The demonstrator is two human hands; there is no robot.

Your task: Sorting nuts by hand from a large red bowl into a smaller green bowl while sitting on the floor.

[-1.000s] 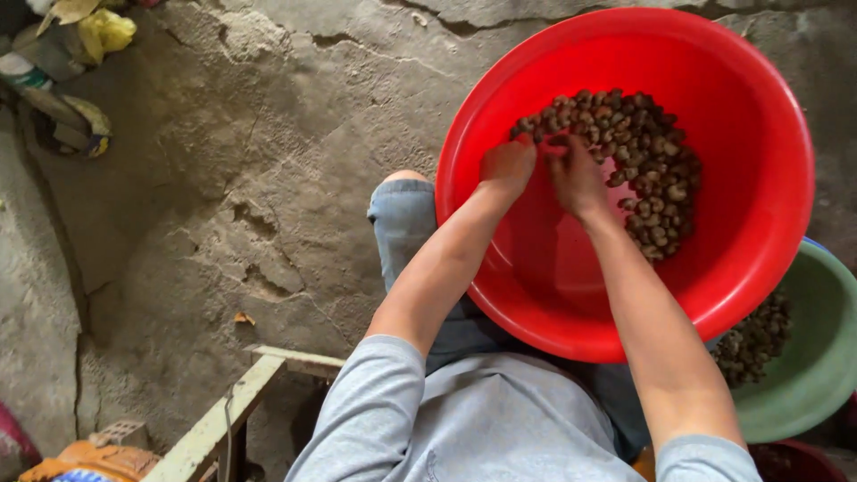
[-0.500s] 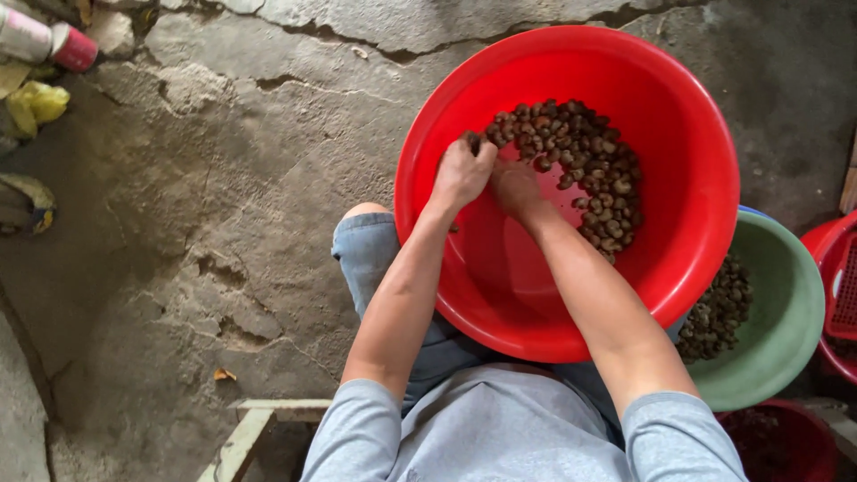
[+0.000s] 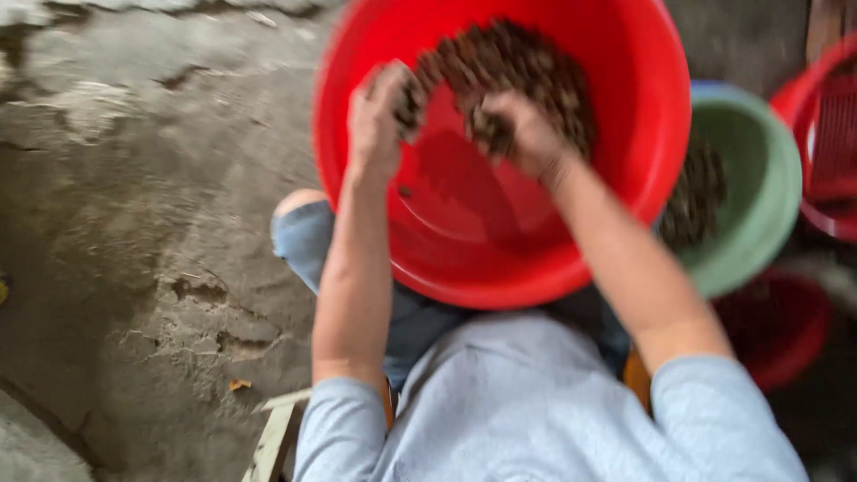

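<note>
A large red basin (image 3: 464, 232) rests tilted on my lap, holding a heap of small brown nuts (image 3: 527, 62) in its far half. My left hand (image 3: 379, 116) is inside the basin near its left wall, fingers curled around several brown nuts. At the near edge of the heap, my right hand (image 3: 527, 134) is also closed on a clump of nuts. The picture is blurred by motion.
A green basin (image 3: 759, 178) with more brown nuts stands to the right, partly under the red one. A red slotted basket (image 3: 830, 134) is at the far right and a dark red tub (image 3: 777, 321) below it. Cracked concrete floor (image 3: 134, 178) lies left.
Both hands have lifted up out of the heap with nuts in them and moved apart. The camera has swung, so the basin sits higher and further left in the picture.
</note>
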